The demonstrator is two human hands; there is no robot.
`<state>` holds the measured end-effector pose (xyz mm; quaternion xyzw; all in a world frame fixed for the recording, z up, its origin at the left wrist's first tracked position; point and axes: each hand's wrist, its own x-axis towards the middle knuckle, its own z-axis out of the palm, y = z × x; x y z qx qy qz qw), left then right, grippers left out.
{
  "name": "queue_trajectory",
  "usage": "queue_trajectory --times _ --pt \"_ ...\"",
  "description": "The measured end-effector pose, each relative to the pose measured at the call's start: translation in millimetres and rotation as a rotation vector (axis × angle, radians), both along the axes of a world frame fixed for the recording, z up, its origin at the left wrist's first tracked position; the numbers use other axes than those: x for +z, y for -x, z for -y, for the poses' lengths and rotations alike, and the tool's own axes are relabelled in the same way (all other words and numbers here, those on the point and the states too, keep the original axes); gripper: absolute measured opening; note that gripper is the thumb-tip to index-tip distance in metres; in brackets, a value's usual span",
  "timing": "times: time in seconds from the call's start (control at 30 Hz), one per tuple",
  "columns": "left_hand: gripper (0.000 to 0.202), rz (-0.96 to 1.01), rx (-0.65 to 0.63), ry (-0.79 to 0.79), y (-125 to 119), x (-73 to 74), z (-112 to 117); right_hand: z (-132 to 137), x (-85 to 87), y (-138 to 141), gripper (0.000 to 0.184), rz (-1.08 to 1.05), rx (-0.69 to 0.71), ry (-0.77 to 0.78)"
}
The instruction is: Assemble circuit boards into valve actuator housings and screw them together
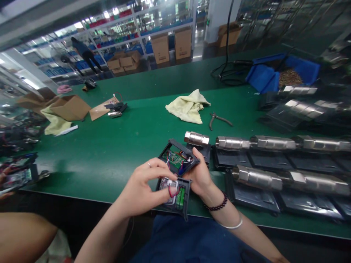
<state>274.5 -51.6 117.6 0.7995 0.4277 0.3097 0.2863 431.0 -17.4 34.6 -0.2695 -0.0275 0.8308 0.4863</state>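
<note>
A dark, two-part plastic housing (pixel 179 171) lies opened out over the table's front edge. Its upper part holds a green circuit board (pixel 174 158) with thin wires. In the lower part sit a green cylindrical cell (pixel 180 198) and a whitish component. My right hand (pixel 201 175) supports the housing from the right side, thumb along its edge and the other fingers hidden beneath. Over the lower part, my left hand (pixel 148 184) has thumb and fingers closed around thin red wires (pixel 172 191).
Rows of dark housings with metal pipe fittings (pixel 271 142) stand to the right. Beyond are a yellow cloth (pixel 188 106), pliers (pixel 219 119) and a blue bin (pixel 264 76) of small brass-coloured parts. A cardboard box (pixel 71 107) stands left. Someone's hand (pixel 5 179) holds a device at far left.
</note>
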Motion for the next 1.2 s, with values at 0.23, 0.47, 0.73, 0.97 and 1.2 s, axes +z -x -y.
queue_trajectory --times 0.23,0.47,0.73,0.97,1.2 --pt "0.014 0.096 0.183 0.092 -28 -7.3 -18 1 0.3 0 0.036 0.045 -0.047 -0.061" --pt "0.035 0.105 -0.089 0.281 -24 -7.3 -15 2 2.6 -1 0.033 0.082 -0.052 0.018" --pt "0.027 -0.498 0.313 -0.500 -15 -22.0 -10 2 3.8 2 0.034 0.036 -0.097 -0.006" --pt "0.029 0.097 -0.238 0.267 -13 -7.6 -2 2 1.8 2 0.037 0.038 -0.055 -0.043" --pt "0.043 -0.128 -0.052 -0.115 -13 -32.2 11 1 -2.3 2 0.036 0.056 -0.082 -0.051"
